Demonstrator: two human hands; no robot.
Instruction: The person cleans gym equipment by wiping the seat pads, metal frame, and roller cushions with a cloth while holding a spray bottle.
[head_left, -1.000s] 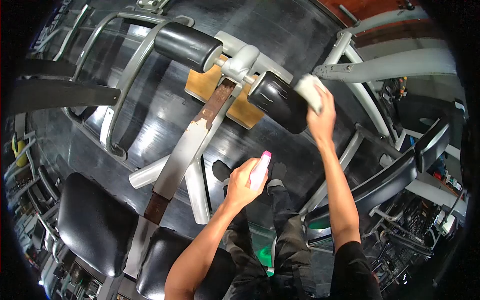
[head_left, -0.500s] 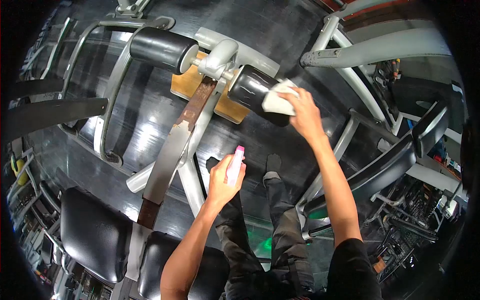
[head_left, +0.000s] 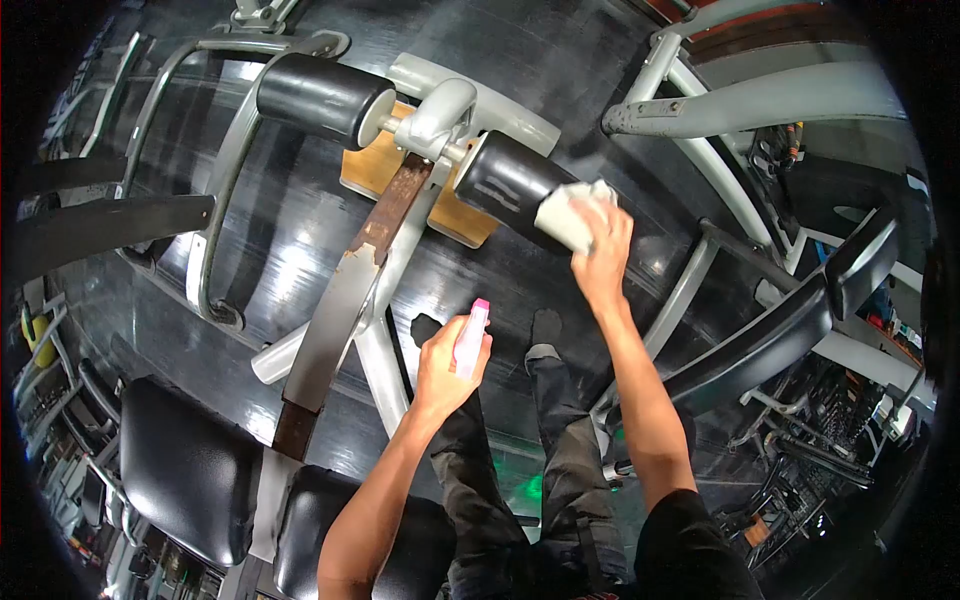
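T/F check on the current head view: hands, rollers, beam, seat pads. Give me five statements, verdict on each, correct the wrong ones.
1. The right hand holds a white cloth at a black roller. True.
2. The left hand is empty. False: it holds a pink-topped bottle.
3. The cloth covers both rollers. False: it covers part of one; the other roller is away from it.
4. The beam is the same grey all along. False: it has brown stretches, one of them near the rollers.
5. Two black seat pads flank the beam's lower end. True.
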